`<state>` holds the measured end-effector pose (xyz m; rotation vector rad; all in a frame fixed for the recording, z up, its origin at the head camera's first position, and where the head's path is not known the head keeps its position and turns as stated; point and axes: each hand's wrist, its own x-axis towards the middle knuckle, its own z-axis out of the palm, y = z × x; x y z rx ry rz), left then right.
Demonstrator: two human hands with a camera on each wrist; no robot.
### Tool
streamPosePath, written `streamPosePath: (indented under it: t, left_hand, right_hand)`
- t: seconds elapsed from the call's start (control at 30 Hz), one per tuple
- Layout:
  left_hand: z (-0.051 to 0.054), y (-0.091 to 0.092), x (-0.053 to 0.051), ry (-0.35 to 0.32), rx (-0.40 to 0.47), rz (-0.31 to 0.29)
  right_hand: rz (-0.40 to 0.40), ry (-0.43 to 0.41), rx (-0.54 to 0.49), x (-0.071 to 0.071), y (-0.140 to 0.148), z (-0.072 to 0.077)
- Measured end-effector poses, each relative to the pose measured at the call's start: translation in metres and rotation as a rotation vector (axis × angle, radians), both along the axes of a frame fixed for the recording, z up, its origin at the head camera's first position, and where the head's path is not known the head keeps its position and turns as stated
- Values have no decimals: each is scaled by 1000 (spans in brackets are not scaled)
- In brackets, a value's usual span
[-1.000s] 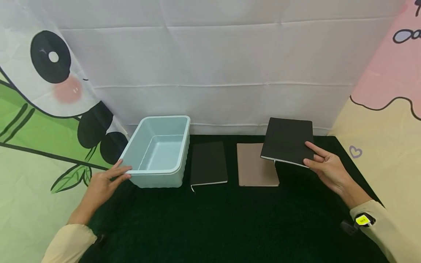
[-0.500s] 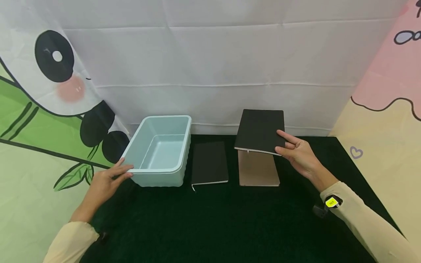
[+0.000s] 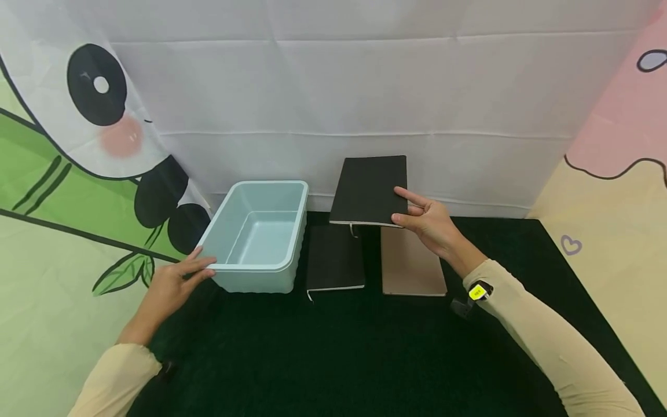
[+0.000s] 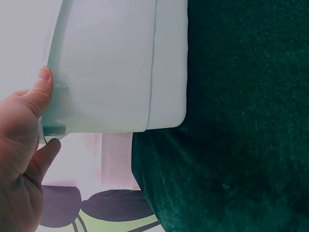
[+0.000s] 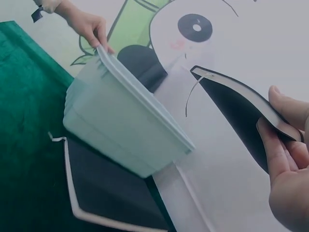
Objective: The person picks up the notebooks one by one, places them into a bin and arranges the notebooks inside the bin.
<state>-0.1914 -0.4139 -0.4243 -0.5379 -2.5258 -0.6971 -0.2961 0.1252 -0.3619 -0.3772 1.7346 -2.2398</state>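
My right hand (image 3: 429, 226) pinches a black notebook (image 3: 370, 188) by its right edge, thumb on one cover and fingers on the other. The notebook hangs in the air at a tilt, its ribbon bookmark dangling. Below it a second black notebook (image 3: 336, 260) lies on the dark green cloth. A brown notebook (image 3: 411, 266) lies to the right of that one, partly hidden behind the held notebook and hand. My left hand (image 3: 174, 289) grips the near left corner of a pale blue plastic bin (image 3: 260, 278); the left wrist view shows the thumb (image 4: 42, 89) against the bin's wall.
Dark green cloth (image 3: 312, 359) covers the table. A white sheet (image 3: 354, 87) hangs behind it. Cartoon-printed sheets stand on the left (image 3: 47, 301) and right (image 3: 615, 220), close to both arms. The bin's right wall stands beside the lying black notebook.
My right hand has carried the black notebook leftward and up, from over the brown notebook to above the other black one. My left hand stays on the bin's corner. The head view has shifted slightly.
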Motion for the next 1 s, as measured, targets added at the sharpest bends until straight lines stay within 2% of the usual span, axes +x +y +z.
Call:
streamPosePath:
  t: [0.2,0.37,0.7,1.0]
  left_hand:
    - [2,-2,-1,-4,4,10]
    - [2,-3,-2,5,-3,13]
    - [-1,-3,-1,12,0,25]
    - [-2,2,-1,5,27,20]
  right_hand:
    - [48,25,-9,-11,-45,14]
    - [65,51,5,-14,-83,18]
    - [40,61,82,-14,-147,3]
    - [66,68,148,-16,-183,-3]
